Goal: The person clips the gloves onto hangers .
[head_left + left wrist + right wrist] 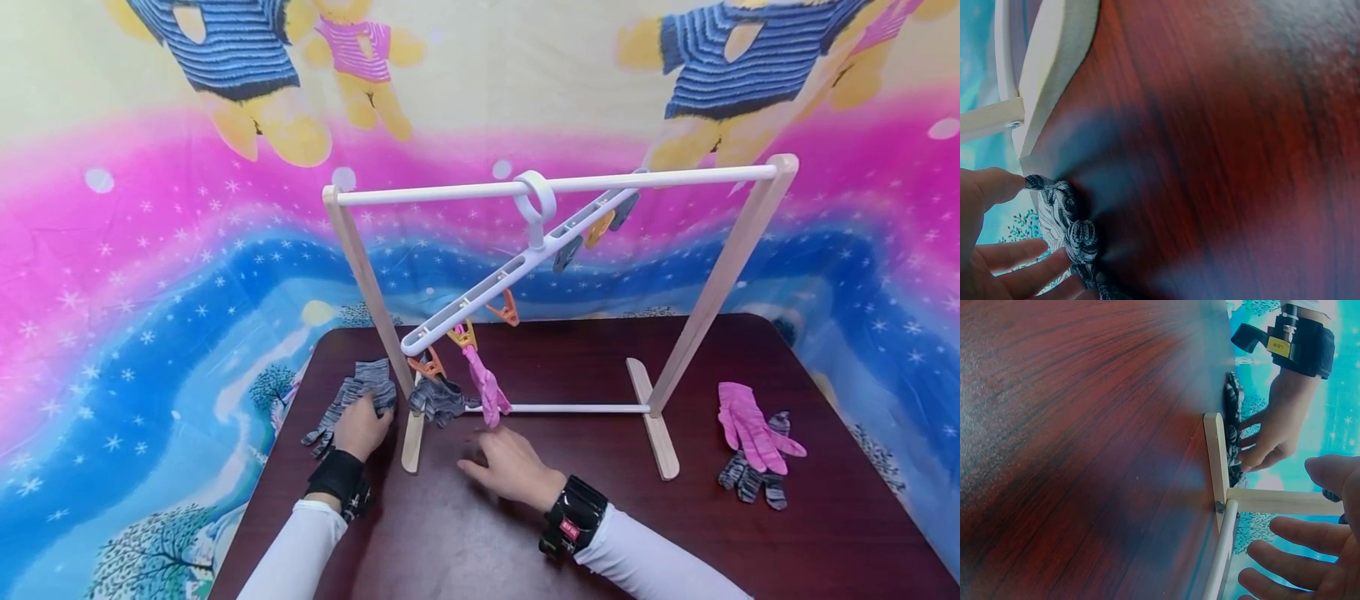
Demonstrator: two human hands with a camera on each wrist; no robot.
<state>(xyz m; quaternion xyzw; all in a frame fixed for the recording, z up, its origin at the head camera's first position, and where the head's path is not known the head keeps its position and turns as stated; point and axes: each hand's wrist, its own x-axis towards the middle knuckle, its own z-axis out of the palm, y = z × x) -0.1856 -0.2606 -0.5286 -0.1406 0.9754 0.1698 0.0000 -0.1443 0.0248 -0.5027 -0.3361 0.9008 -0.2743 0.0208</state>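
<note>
My left hand point(362, 428) rests on a grey striped glove point(369, 377) lying at the table's left; in the left wrist view its fingers are spread and touch the bunched glove point(1063, 212). My right hand point(512, 467), fingers loosely bent and apart, holds nothing just below a pink glove point(489, 390) that hangs from a yellow clip point(463, 335). Beside it another grey glove point(438, 400) hangs from an orange clip point(427, 365). Both clips are on the low left end of a tilted white hanger point(480, 293).
The hanger's ring loops a white bar point(637, 181) on a wooden stand point(720, 287). Free clips, orange point(507, 308), yellow point(598, 228) and grey point(567, 253), hang along it. At the right, a pink glove point(750, 425) lies over a grey one point(772, 492).
</note>
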